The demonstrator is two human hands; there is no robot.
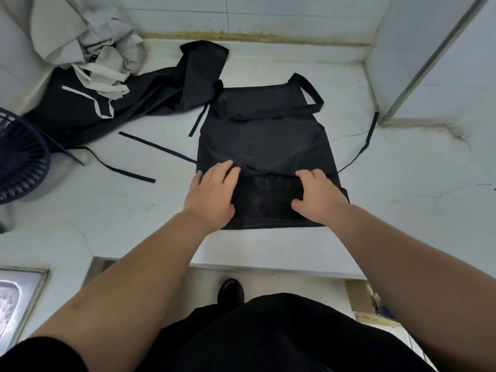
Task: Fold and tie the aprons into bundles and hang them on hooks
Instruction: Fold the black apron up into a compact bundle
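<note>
3 aprons can be told apart on 1 counter [134, 210]: 1 flat apron [265, 135] at centre, 1 heaped apron [150, 98] in black at upper left, and 1 grey apron [88, 36] above it. 2 hands show — left hand [212, 196] and right hand [319, 196]. At the left edge, 1 basket [18, 157]; lower left, 1 sink [16, 296]; bottom centre, 1 shoe [230, 291].

White counter [402, 200], cracked near rt edge, stained along back. Folded black apron [265, 135] lies flat mid-counter, close to front edge, straps trailing left & rt. Back-left corner: crumpled dark apron [80, 114] w/ grey apron [88, 30] heaped on it. Fan [21, 162] at left edge. Sink [16, 299] front-left.
</note>
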